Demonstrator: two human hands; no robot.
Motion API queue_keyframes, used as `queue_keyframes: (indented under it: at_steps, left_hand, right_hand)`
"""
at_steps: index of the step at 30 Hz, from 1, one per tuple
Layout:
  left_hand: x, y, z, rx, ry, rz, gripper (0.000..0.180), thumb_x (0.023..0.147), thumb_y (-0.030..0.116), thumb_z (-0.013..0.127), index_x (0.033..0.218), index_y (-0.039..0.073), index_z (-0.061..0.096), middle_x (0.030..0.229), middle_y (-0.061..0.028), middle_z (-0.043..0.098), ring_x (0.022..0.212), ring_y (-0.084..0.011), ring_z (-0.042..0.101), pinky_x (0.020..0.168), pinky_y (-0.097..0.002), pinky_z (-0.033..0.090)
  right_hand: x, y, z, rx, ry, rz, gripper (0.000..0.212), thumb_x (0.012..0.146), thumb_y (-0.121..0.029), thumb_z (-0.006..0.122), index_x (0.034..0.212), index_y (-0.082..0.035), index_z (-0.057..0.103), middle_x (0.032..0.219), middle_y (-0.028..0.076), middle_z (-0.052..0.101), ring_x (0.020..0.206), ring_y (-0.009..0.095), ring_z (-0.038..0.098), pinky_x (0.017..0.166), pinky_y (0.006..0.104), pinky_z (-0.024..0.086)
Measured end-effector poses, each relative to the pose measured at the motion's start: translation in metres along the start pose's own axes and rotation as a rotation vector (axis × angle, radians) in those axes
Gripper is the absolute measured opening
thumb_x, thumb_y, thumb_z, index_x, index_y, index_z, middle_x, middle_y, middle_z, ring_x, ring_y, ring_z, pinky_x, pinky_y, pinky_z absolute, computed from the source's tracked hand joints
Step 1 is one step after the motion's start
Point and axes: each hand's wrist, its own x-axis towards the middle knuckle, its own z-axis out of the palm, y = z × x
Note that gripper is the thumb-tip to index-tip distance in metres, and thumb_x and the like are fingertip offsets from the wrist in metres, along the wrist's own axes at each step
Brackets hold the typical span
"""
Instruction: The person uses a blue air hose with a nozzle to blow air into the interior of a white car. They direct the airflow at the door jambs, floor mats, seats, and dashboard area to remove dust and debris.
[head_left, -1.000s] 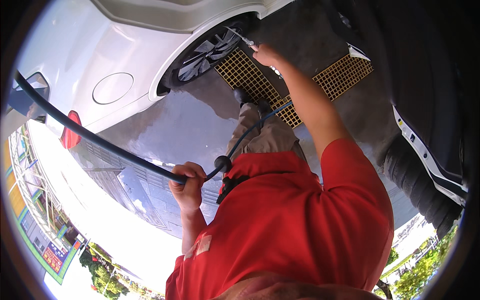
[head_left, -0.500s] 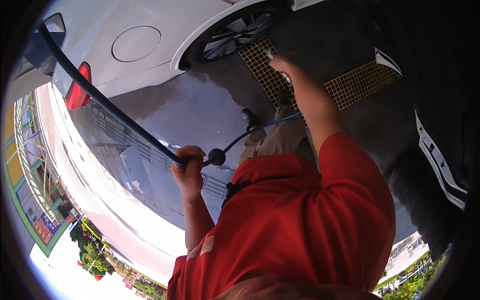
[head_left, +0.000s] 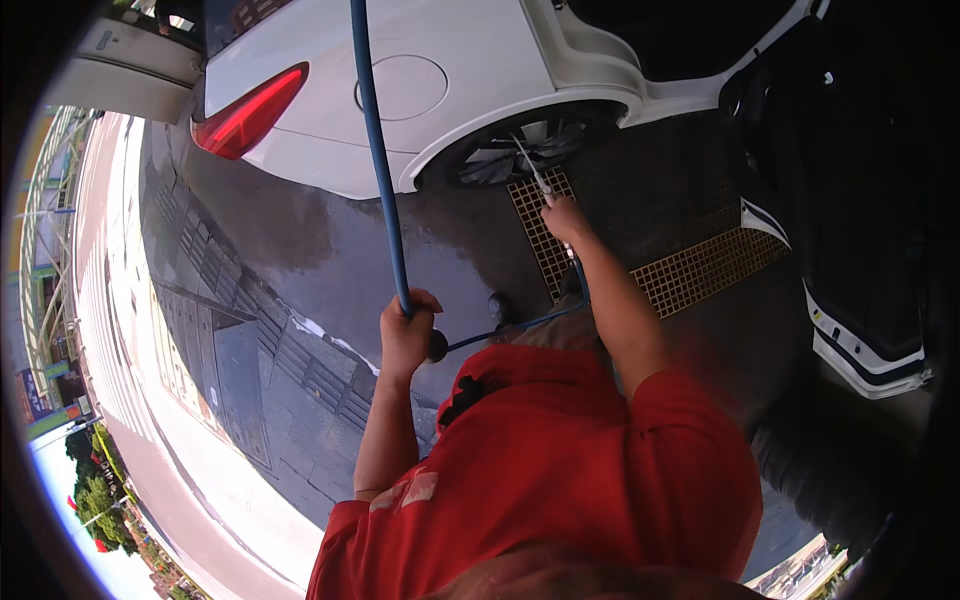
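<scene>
My left hand [head_left: 405, 338] is closed around a thick blue hose [head_left: 377, 160], which rises from it past the white car's rear side. Just below that grip, a black ball [head_left: 437, 346] sits on the hose. From there the hose runs across in front of my body to a spray gun [head_left: 547, 188] with a thin metal lance. My right hand [head_left: 567, 220], arm stretched forward, is wrapped round the gun's handle. The lance points at the car's rear wheel [head_left: 510, 150], with its tip over the dark spokes; whether anything sprays out cannot be made out.
A white car body [head_left: 330, 110] with a red tail light [head_left: 255, 108] stands ahead. Its open door [head_left: 860, 340] is at the right. Yellow floor grating [head_left: 700, 270] crosses the wet dark floor. Paving and a bright road lie to the left.
My view has shifted, so the car shows farther right and lower. The spray gun's lance now points toward the wheel. The hose above my left hand hangs more upright.
</scene>
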Motion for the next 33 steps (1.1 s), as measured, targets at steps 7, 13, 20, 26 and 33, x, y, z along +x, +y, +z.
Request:
queue_keyframes:
  at_steps: [7,13,20,26,33]
  left_hand:
    - [0.005,0.011,-0.012,-0.109,-0.225,0.072,0.015,0.078,-0.005,0.049,0.084,0.003,0.061,0.073,-0.0021,0.059,0.069,-0.0125,0.055,0.065,-0.0287,0.046]
    - [-0.013,0.046,-0.027,-0.101,-0.421,0.142,0.012,0.080,-0.005,0.053,0.087,0.003,0.059,0.076,-0.0033,0.060,0.072,-0.0126,0.057,0.065,-0.0293,0.047]
    - [-0.050,0.089,-0.037,-0.159,-0.614,0.451,0.014,0.079,-0.005,0.056,0.090,0.002,0.059,0.081,-0.0124,0.063,0.075,-0.0293,0.064,0.070,-0.0379,0.052]
    - [-0.056,0.077,-0.067,-0.089,-0.484,0.605,0.015,0.078,-0.005,0.056,0.091,0.003,0.058,0.080,-0.0122,0.062,0.076,-0.0309,0.063,0.070,-0.0392,0.052]
    - [-0.067,0.115,-0.099,-0.064,-0.343,0.902,0.018,0.075,-0.004,0.062,0.090,0.003,0.056,0.082,-0.0124,0.059,0.076,-0.0341,0.062,0.066,-0.0410,0.051]
  right_hand:
    - [-0.063,0.025,-0.076,-0.148,-0.095,-0.127,0.024,0.089,-0.020,0.061,0.100,0.001,0.063,0.077,0.010,0.064,0.055,0.019,0.057,0.051,0.0384,0.046]
    - [-0.209,-0.076,-0.153,0.322,0.367,-0.357,0.014,0.095,-0.013,0.055,0.103,-0.001,0.059,0.081,0.003,0.062,0.045,0.006,0.047,0.040,0.0239,0.038]
    - [-0.241,-0.121,-0.085,-0.304,0.190,-0.504,0.026,0.089,-0.024,0.063,0.101,0.000,0.062,0.090,0.023,0.067,0.088,0.041,0.066,0.077,0.0417,0.051]
    - [-0.252,-0.190,-0.047,-0.307,0.435,-0.593,0.026,0.090,-0.022,0.062,0.103,0.000,0.061,0.094,0.025,0.067,0.093,0.043,0.064,0.080,0.0451,0.051]
    - [-0.285,-0.383,-0.062,-0.474,0.823,-0.803,0.032,0.094,-0.028,0.059,0.104,0.003,0.059,0.096,0.024,0.066,0.093,0.042,0.064,0.082,0.0470,0.051]
